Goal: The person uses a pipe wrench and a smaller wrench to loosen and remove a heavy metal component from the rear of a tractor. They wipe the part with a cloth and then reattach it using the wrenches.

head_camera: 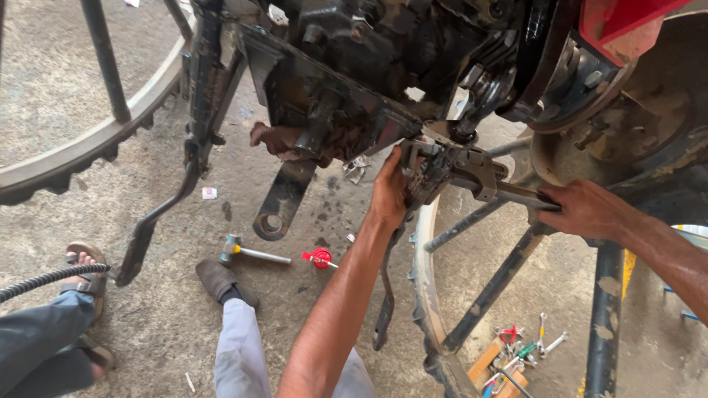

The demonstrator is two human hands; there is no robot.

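Gripping the far end of a pipe wrench (479,175), the right hand (582,208) has its fingers curled tight around the flat steel handle, forearm reaching in from the right edge. The wrench runs leftward from that hand, its heavy toothed head biting a fitting under the greasy black machine body (354,66). The left hand (389,193) sits just beside the wrench head, fingers pressed closed against the oily metal linkage there, arm stretched straight up from below. Everything near the hands is dark, grimy cast metal. Below the left hand, on the stained concrete floor (169,317), lie a small hammer (251,252) and a red cap (320,258). Lower right of the right hand, loose spanners (527,350) rest on a wooden block. Spoked iron wheels flank both sides.
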